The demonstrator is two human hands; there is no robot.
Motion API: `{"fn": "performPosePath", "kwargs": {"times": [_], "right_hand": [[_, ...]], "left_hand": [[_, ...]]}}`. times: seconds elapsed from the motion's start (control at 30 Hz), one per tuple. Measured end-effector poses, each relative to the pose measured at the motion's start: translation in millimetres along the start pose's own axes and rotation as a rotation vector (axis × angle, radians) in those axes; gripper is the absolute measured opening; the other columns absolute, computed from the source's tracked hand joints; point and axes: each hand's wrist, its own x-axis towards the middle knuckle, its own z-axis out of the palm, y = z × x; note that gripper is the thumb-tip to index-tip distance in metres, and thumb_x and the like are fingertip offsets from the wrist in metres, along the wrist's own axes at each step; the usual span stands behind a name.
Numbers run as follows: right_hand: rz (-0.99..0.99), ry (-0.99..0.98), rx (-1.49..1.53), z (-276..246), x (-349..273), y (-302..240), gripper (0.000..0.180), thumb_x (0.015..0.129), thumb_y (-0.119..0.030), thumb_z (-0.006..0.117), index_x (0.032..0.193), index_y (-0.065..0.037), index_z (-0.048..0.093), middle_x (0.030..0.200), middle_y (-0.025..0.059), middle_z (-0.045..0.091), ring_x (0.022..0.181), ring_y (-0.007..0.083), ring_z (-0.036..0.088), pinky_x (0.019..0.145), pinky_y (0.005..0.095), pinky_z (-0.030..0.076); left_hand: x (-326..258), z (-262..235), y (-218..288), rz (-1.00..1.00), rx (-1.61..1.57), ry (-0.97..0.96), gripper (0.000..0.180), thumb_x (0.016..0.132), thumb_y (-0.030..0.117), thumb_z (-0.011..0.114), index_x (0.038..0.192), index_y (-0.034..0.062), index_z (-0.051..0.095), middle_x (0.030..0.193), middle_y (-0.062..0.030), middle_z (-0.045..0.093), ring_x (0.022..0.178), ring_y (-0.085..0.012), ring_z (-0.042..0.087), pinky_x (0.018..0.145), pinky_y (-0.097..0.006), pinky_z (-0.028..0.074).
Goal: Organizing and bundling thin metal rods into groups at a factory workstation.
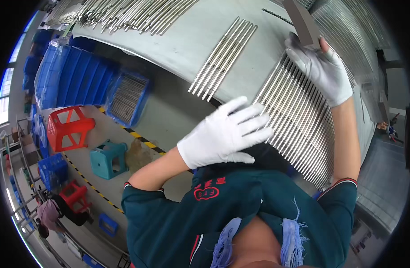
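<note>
Grasping a grey-brown rectangular block [301, 23] far right in the white-gloved right hand [323, 73], seemingly holding it clear of nearer, aligned silver metal rods [299, 123], while spreading empty fingers of the white-gloved left hand [227, 134] left of them.

White gloves [225, 136], silver rods [299, 118], grey-brown block [302, 23], teal stool [102, 157], yellow-and-black striped floor tape [145, 140]

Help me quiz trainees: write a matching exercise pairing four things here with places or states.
1. White-gloved left hand
2. Brown-grey rectangular block
3. Teal plastic stool
4. Small row of silver metal rods

A. on the grey floor
B. spread open, holding nothing
C. lying on the pale-topped table
D. in the white-gloved right hand

Pairs: 1-B, 2-D, 3-A, 4-C
</note>
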Motion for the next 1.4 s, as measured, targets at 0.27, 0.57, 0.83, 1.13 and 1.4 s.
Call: {"fn": "performPosePath", "kwargs": {"times": [0.27, 0.57, 0.83, 1.13, 1.4], "right_hand": [[0.166, -0.118, 0.465, 13, 109, 43, 0.049, 0.086, -0.022, 0.057, 0.126, -0.001, 0.037, 0.117, 0.0193, 0.048, 0.110, 0.0357, 0.047, 0.097, 0.0529, 0.037], [0.183, -0.263, 0.150, -3, 118, 47, 0.052, 0.091, -0.025, 0.048, 0.126, 0.009, 0.030, 0.122, 0.0247, 0.042, 0.116, 0.0344, 0.045, 0.102, 0.0429, 0.038], [0.157, -0.155, 0.115, 3, 52, 16, 0.053, 0.092, -0.023, 0.046, 0.130, 0.008, 0.025, 0.126, 0.0243, 0.038, 0.118, 0.0364, 0.042, 0.103, 0.0427, 0.037], [-0.239, 0.093, 0.004, -14, -51, -24, 0.048, 0.091, -0.020, 0.050, 0.126, 0.008, 0.033, 0.126, 0.0229, 0.042, 0.118, 0.0341, 0.044, 0.099, 0.0447, 0.042], [-0.350, 0.276, -0.125, -14, -97, -9, 0.045, 0.091, -0.025, 0.051, 0.124, 0.004, 0.041, 0.120, 0.0200, 0.050, 0.114, 0.0301, 0.049, 0.097, 0.0411, 0.043]], "left_hand": [[-31, -23, -31, -0.302, 0.360, 0.102, 0.069, 0.066, 0.047, 0.065, 0.119, 0.0063, 0.050, 0.121, -0.0140, 0.052, 0.116, -0.0323, 0.045, 0.099, -0.053, 0.029], [-35, -17, -35, -0.314, 0.353, 0.083, 0.071, 0.067, 0.049, 0.065, 0.121, 0.0061, 0.050, 0.124, -0.0140, 0.050, 0.116, -0.0323, 0.045, 0.099, -0.051, 0.029], [-23, -9, -25, -0.175, 0.180, 0.080, 0.074, 0.058, 0.042, 0.071, 0.120, 0.0069, 0.049, 0.123, -0.0127, 0.051, 0.117, -0.0303, 0.045, 0.099, -0.049, 0.030], [-12, -8, -39, -0.231, 0.312, 0.065, 0.066, 0.058, 0.020, 0.072, 0.119, 0.0089, 0.050, 0.120, -0.0100, 0.053, 0.116, -0.0283, 0.047, 0.100, -0.046, 0.032], [-14, 7, -54, -0.114, 0.422, 0.284, 0.048, 0.063, 0.009, 0.065, 0.110, 0.0105, 0.056, 0.105, -0.0074, 0.058, 0.102, -0.0248, 0.055, 0.093, -0.041, 0.039]]}}
